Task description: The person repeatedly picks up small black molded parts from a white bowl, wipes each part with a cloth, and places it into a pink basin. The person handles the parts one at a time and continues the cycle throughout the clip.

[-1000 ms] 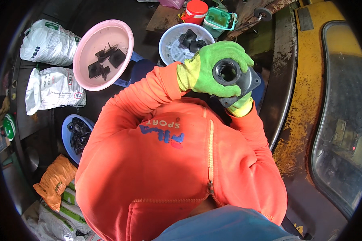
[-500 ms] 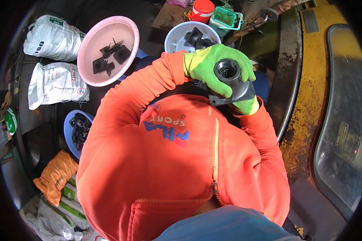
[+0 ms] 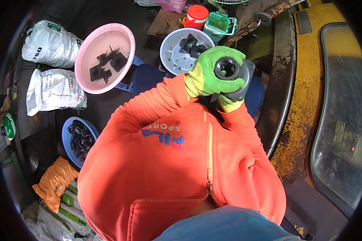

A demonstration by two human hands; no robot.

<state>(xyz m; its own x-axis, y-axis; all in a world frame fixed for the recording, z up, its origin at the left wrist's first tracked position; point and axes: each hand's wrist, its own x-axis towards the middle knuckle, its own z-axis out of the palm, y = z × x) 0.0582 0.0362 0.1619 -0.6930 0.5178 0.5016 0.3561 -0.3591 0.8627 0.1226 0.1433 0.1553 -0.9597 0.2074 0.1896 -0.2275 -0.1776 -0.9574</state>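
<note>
We hold a black part [image 3: 245, 74] with a round open collar and a flat flange in front of our chest. Our left hand [image 3: 205, 72], in a green and yellow glove, curls around the collar, gripping it between fingers and thumb. Our right hand [image 3: 231, 104] comes from below; the part hides most of it, so we cannot tell how its fingers stand. Just beyond the gloves we see a pale perforated basin [image 3: 171, 54] with dark pieces [image 3: 188, 43] in it; to its left, a pink basin [image 3: 89, 44] has more, and nearer us a blue basin [image 3: 67, 145] is piled with them. Further left lie 2 white sacks [image 3: 54, 45] and an orange bag [image 3: 57, 181]. To our right stands a rusty yellow panel [image 3: 303, 128].
</note>
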